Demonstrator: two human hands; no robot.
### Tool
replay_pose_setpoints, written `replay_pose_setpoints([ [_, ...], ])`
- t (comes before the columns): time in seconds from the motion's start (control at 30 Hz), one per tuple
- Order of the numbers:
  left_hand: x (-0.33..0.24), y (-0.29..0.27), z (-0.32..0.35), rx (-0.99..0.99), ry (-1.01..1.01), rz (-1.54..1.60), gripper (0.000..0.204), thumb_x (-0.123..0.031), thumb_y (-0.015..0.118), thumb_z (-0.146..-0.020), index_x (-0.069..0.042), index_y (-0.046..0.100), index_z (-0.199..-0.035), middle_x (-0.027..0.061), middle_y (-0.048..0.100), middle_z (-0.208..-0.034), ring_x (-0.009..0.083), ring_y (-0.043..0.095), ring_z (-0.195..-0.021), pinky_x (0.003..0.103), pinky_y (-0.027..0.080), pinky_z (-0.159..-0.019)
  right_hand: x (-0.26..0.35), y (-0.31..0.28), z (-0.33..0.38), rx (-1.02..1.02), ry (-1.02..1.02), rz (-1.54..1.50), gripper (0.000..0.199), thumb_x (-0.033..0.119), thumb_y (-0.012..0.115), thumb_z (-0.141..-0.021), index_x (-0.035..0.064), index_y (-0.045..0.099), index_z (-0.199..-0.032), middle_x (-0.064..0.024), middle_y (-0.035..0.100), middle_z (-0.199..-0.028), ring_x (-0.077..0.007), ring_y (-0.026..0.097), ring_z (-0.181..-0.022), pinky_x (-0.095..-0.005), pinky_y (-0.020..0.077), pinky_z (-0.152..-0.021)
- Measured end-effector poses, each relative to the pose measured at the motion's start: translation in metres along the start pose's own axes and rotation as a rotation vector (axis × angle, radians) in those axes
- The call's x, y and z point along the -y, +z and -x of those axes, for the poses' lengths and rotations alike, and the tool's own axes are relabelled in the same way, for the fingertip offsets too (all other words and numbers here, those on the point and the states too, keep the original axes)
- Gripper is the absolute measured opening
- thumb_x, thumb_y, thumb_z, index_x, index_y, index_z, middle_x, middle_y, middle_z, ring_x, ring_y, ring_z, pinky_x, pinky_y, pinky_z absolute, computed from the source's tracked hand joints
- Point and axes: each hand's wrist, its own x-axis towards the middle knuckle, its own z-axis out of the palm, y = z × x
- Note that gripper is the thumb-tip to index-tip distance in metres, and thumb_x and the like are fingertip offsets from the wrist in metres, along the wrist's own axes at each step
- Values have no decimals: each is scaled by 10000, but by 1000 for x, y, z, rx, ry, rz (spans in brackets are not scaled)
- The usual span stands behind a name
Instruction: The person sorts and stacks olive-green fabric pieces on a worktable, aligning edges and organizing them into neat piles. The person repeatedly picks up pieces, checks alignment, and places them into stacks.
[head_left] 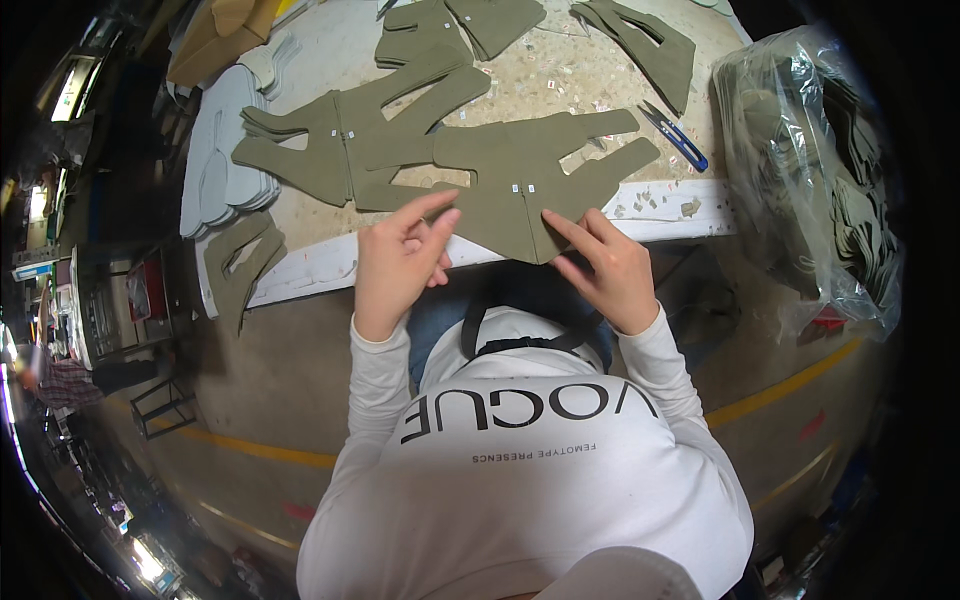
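Observation:
In front of me lies a pair of olive-green cut pieces [500, 150], side by side along a straight seam line, each with a small white sticker near that line. Their pointed lower end reaches past the table's front edge. My right hand [610, 270] pinches the right piece near this point, forefinger on top and thumb below. My left hand [405, 265] hovers by the lower left edge with forefinger and thumb apart and the other fingers curled; nothing shows in it. A similar stickered stack of olive pieces [310, 160] lies to the left, partly under the pair.
Blue-handled thread snips [680, 145] lie on the table [560, 75] at right, among paper scraps. Further olive pieces [650, 50] rest at the back. Pale grey pieces [225, 150] are stacked left, below a cardboard box [215, 45]. A clear plastic bag [800, 170] of olive pieces stands right.

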Motion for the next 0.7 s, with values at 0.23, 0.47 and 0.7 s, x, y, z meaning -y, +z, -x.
replay_pose_setpoints([
  [0.23,-14,30,-27,212,122,405,416,-307,462,-1028,-33,520,-1336,117,664,-869,101,648,-702,209,520,-627,5,2,-9,-302,134,-129,144,49,672,-839,32,698,-980,-106,487,-652,-229,492,-520,-312,394,-496],
  [0.47,-15,65,-36,90,467,-160,399,-69,650,-839,-85,616,-1237,65,595,-1187,62,512,-672,207,478,-603,23,4,15,-148,144,-337,238,9,675,-830,26,707,-1066,-53,521,-643,-117,487,-529,-254,392,-502],
  [0.7,-5,-42,-28,83,333,4,428,40,566,-865,-46,595,-1283,58,551,-1262,-10,484,-668,135,423,-622,-6,0,0,-184,347,-659,249,58,544,-961,7,662,-1174,-35,578,-797,-85,558,-606,-223,447,-540],
])
